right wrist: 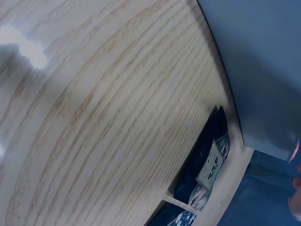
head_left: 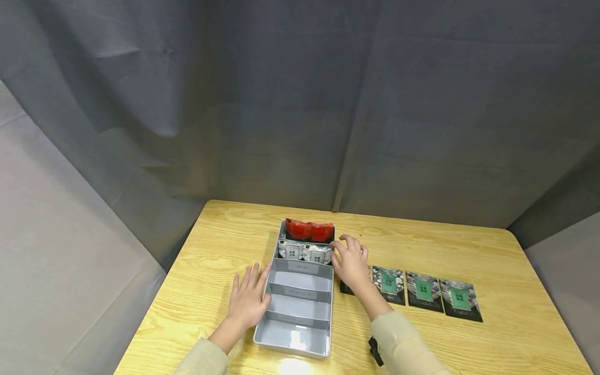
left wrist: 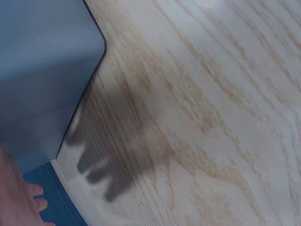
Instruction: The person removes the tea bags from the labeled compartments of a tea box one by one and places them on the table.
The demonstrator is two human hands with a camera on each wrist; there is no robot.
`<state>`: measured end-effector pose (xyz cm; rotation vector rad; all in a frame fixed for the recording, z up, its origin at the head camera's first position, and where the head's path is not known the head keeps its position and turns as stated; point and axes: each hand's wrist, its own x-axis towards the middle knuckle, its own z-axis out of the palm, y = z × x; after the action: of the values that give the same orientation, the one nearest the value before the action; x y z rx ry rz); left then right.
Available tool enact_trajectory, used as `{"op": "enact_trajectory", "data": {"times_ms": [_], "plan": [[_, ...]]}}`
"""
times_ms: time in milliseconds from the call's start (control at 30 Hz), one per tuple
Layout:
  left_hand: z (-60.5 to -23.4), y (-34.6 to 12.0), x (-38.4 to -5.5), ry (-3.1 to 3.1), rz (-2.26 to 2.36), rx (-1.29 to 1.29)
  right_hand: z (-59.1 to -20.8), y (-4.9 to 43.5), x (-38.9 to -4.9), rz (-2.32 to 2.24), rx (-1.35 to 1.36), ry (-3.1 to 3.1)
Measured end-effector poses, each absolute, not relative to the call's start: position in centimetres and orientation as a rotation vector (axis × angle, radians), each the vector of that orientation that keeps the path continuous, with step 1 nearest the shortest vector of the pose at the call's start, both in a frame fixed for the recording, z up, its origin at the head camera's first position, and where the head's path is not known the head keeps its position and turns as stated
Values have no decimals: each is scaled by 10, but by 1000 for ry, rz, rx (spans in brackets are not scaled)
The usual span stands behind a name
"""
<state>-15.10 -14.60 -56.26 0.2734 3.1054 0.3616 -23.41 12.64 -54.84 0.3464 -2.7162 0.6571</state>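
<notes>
A grey divided box [head_left: 291, 352] stands lengthwise on the table. Two red sachets [head_left: 298, 229] stand in its farthest compartment, and two silver-white sachets [head_left: 291, 251] in the one before it. My left hand [head_left: 247, 302] rests along the box's left side, fingers spread. My right hand [head_left: 352, 263] is at the right rim beside the right-hand silver-white sachet [head_left: 317, 254], fingers loosely bent; nothing shows in its grip. Under the right forearm, a green-labelled sachet [head_left: 347, 288] is partly hidden. The right wrist view has a dark sachet [right wrist: 211, 162] lying beside the box wall [right wrist: 258, 70].
Several green-labelled black sachets, among them one sachet [head_left: 424, 291], lie in a row right of the box. A small black object [head_left: 375, 351] lies by the right sleeve. The three nearer compartments hold nothing. Grey curtains [head_left: 300, 104] hang behind the wooden table [head_left: 225, 224].
</notes>
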Motion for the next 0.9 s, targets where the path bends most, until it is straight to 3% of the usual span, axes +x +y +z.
{"op": "enact_trajectory", "data": {"times_ms": [900], "plan": [[-564, -146, -151, 3112, 391, 289, -553, 118, -233, 488, 505, -2677]]}}
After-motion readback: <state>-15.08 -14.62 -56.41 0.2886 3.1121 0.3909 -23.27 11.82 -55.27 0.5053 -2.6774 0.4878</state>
